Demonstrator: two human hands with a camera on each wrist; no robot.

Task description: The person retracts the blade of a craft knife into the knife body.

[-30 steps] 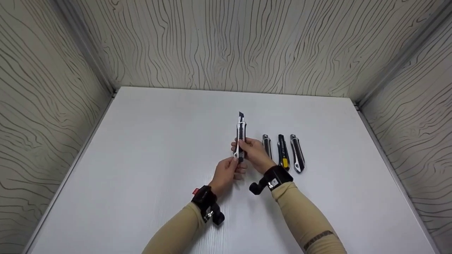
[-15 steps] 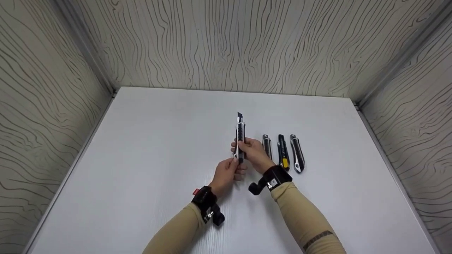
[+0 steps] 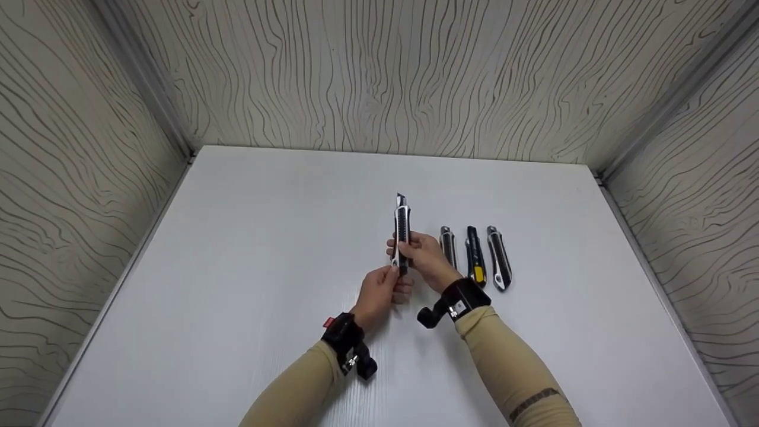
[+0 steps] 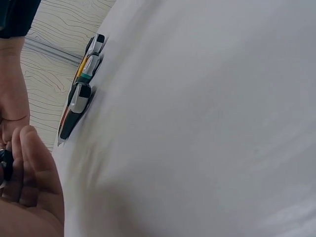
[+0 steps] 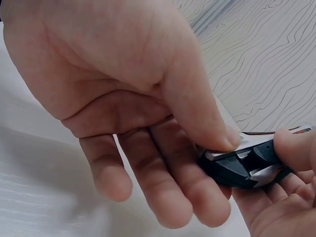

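A silver and black utility knife (image 3: 402,222) stands upright over the middle of the table, a short length of blade (image 3: 400,196) showing at its top. My right hand (image 3: 431,258) holds its lower half, with the thumb on the front of the handle. Below, my left hand (image 3: 376,293) pinches the tail end between thumb and fingers. In the right wrist view my left hand (image 5: 133,84) fills much of the picture, gripping the knife's dark tail (image 5: 229,168), while my right thumb (image 5: 296,148) lies further along the handle. The left wrist view shows only a dark bit of the knife (image 4: 6,163).
To the right on the white table (image 3: 267,237) lie a silver and dark utility knife (image 3: 448,246), partly behind my right hand, a black one with a yellow slider (image 3: 476,258), and another silver and dark one (image 3: 500,258). Wood-patterned panels (image 3: 379,77) enclose the table's back and sides.
My right thumb has slid down the handle towards the tail, and the blade has drawn in so less of it sticks out. The knife has shifted slightly left. The left hand stays put.
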